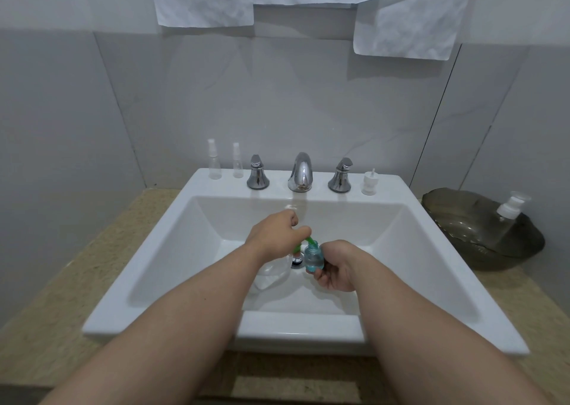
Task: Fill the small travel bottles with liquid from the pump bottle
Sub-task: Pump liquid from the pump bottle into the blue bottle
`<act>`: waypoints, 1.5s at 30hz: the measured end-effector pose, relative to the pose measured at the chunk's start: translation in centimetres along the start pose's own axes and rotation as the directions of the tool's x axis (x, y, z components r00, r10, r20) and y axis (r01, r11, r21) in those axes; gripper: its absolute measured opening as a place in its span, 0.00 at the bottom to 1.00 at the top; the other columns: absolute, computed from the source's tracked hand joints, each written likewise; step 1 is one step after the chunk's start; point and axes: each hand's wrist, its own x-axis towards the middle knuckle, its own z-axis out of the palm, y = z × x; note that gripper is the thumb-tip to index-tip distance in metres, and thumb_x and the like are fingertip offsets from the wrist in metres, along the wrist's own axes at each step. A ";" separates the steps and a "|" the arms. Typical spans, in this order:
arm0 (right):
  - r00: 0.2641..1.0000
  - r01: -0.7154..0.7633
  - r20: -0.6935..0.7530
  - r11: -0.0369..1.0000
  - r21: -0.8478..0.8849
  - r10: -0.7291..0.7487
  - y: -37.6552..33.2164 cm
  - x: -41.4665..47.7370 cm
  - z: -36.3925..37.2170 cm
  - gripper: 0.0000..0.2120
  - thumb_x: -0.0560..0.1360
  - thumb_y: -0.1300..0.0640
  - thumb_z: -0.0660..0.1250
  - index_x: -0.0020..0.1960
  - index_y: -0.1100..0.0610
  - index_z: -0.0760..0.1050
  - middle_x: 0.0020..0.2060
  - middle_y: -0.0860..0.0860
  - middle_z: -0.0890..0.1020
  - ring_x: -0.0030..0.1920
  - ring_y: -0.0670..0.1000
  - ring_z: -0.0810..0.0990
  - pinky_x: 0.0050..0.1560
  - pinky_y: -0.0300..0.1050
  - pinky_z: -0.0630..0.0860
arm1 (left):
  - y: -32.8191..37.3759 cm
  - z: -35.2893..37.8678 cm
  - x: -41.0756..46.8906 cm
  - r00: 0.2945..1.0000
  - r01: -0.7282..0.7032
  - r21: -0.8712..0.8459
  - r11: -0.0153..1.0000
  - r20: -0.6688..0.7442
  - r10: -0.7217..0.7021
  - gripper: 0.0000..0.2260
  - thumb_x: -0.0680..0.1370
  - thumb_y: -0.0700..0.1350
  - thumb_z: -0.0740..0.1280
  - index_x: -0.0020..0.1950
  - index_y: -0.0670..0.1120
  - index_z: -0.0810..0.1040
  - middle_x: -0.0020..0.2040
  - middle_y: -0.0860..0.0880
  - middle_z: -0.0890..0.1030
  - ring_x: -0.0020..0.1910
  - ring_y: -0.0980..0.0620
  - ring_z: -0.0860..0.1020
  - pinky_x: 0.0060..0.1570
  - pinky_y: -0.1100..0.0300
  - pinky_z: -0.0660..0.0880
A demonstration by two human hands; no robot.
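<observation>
Over the white sink basin, my right hand grips a small clear travel bottle partly filled with blue-green liquid. My left hand presses down on the green pump head of a clear pump bottle that stands in the basin; the green spout meets the small bottle's open neck. Two empty clear spray bottles stand on the sink ledge at the back left. A loose white pump cap rests on the ledge at the back right.
A chrome faucet with two chrome handles stands at the back of the sink. A dark glass bowl on the beige counter to the right holds another clear bottle with a white cap. White papers hang on the wall.
</observation>
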 end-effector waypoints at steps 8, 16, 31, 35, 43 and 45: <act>1.000 -0.007 0.008 1.000 -0.021 0.007 0.0 -0.6 0.2 0.18 0.79 0.65 0.50 0.44 0.57 0.77 0.33 0.54 0.78 0.24 0.47 0.69 0.25 0.36 0.64 | 0.0 -0.1 -0.1 1.000 -0.003 0.009 1.000 -0.008 0.003 0.14 0.76 0.54 0.67 0.40 0.52 0.63 0.37 0.54 0.70 0.35 0.51 0.68 0.37 0.54 0.64; 1.000 0.005 -0.013 1.000 0.031 -0.005 -0.2 -0.9 0.1 0.18 0.80 0.65 0.49 0.45 0.59 0.77 0.35 0.56 0.79 0.23 0.48 0.69 0.25 0.37 0.65 | 0.0 -0.5 -0.7 1.000 0.000 0.048 0.999 -0.022 0.001 0.20 0.78 0.67 0.63 0.39 0.52 0.65 0.38 0.56 0.71 0.37 0.53 0.70 0.38 0.54 0.64; 1.000 0.015 -0.013 0.999 0.034 -0.015 -0.2 -0.8 0.1 0.17 0.79 0.65 0.49 0.46 0.59 0.77 0.34 0.56 0.79 0.23 0.47 0.69 0.24 0.36 0.65 | 0.1 -0.2 -0.4 1.000 0.002 0.023 1.000 -0.022 -0.002 0.17 0.76 0.62 0.64 0.41 0.51 0.65 0.38 0.54 0.72 0.37 0.50 0.70 0.39 0.53 0.67; 1.000 0.014 -0.008 1.000 0.019 -0.014 -0.1 -0.5 0.0 0.17 0.79 0.65 0.50 0.47 0.58 0.78 0.34 0.56 0.79 0.22 0.47 0.69 0.24 0.36 0.64 | 0.1 -0.1 -0.3 1.000 0.005 0.029 1.000 -0.019 -0.004 0.15 0.77 0.59 0.65 0.41 0.52 0.65 0.38 0.55 0.73 0.37 0.50 0.70 0.39 0.53 0.67; 1.000 0.015 -0.003 1.000 0.010 -0.015 -0.1 -0.5 0.1 0.18 0.80 0.65 0.50 0.46 0.59 0.78 0.36 0.56 0.79 0.24 0.48 0.69 0.24 0.36 0.64 | 0.0 -0.1 -0.2 1.000 0.007 0.019 1.000 -0.005 -0.006 0.14 0.77 0.57 0.65 0.41 0.53 0.64 0.38 0.54 0.72 0.37 0.51 0.69 0.39 0.53 0.66; 1.000 0.014 -0.003 1.000 0.014 -0.014 -0.1 -0.6 0.1 0.18 0.80 0.65 0.49 0.46 0.59 0.78 0.36 0.56 0.79 0.25 0.48 0.69 0.24 0.36 0.64 | 0.1 -0.2 -0.1 1.000 0.006 0.019 1.000 -0.003 -0.006 0.13 0.77 0.57 0.66 0.41 0.53 0.64 0.38 0.54 0.72 0.37 0.51 0.70 0.38 0.54 0.66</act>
